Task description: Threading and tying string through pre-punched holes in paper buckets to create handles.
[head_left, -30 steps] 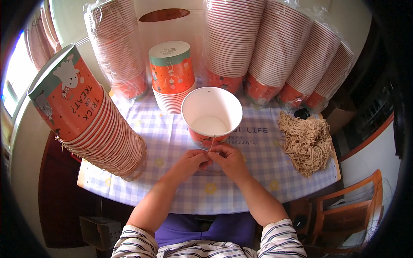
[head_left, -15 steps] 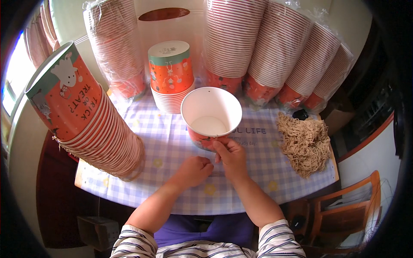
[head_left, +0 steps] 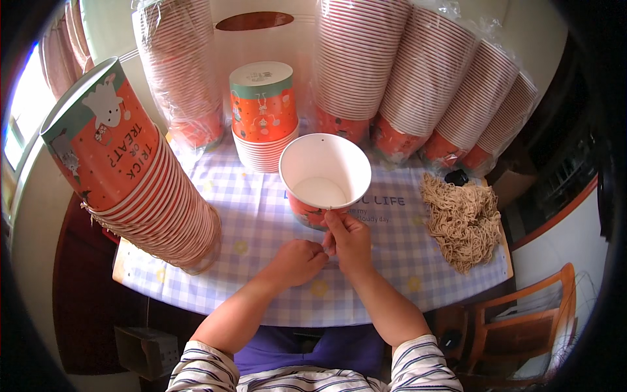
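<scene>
An upright paper bucket point(head_left: 324, 170), white inside and orange printed outside, stands before me with its mouth facing up. Small holes show at its far and near rim. Against its near wall, just under the rim, my right hand point(head_left: 351, 240) is closed in a pinch. My left hand point(head_left: 299, 262) is closed too, its fingers meeting the right hand's fingertips just below the bucket. Whatever lies between the fingers is too small or hidden to make out. To the right lies a tangled pile of beige cords point(head_left: 462, 222).
A tall leaning stack of upside-down buckets point(head_left: 147, 176) fills the left, with cords at its rims. Behind my bucket stands a shorter upturned stack point(head_left: 264, 121). Plastic-wrapped bucket stacks point(head_left: 418, 78) line the back of the checked tablecloth point(head_left: 261, 304). A wooden chair point(head_left: 522, 326) is at right.
My left hand has shifted slightly right, closer to the right hand's fingers. The right hand stays at the bucket's near rim. The whole view has shifted a little.
</scene>
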`<state>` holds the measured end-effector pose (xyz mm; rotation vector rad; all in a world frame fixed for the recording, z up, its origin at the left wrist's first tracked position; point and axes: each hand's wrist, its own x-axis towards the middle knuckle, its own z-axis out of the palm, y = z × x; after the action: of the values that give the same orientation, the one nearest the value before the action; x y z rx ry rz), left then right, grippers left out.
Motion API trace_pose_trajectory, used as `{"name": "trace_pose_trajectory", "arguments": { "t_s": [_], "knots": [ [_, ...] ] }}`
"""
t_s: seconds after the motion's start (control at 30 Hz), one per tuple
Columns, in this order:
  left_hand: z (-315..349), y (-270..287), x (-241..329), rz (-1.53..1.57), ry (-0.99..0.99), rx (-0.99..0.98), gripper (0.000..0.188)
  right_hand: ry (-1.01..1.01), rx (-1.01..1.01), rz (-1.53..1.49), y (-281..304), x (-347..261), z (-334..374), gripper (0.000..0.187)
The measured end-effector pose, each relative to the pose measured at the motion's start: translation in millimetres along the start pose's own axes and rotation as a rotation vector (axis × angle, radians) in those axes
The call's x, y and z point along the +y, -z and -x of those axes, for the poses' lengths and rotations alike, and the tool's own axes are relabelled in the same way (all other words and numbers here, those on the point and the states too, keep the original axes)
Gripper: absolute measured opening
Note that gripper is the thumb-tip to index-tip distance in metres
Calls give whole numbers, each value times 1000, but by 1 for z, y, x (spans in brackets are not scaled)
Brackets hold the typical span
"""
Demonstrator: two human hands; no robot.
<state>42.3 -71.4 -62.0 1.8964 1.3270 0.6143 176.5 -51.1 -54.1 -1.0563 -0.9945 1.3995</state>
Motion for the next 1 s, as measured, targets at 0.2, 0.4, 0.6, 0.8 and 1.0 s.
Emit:
{"name": "trace_pose_trajectory", "arguments": {
  "t_s": [0.2, 0.4, 0.6, 0.8, 1.0],
  "knots": [
    [0, 1, 2, -46, 0, -18, 30, 26, 21, 104, -2, -4, 0, 31],
    [-1, -1, -3, -58, -31, -30, 27, 29, -29, 90, 1, 1, -3, 28],
    [2, 7, -5, 43, 51, -88, 25, 98, -150, 133, 7, 2, -2, 26],
    [0, 35, -2, -109, -271, 747, 19, 122, -198, 170, 12, 8, 0, 25],
    [-10, 50, 34, -311, -501, 699, 30, 214, -193, 193, 10, 12, 4, 21]
  ]
}}
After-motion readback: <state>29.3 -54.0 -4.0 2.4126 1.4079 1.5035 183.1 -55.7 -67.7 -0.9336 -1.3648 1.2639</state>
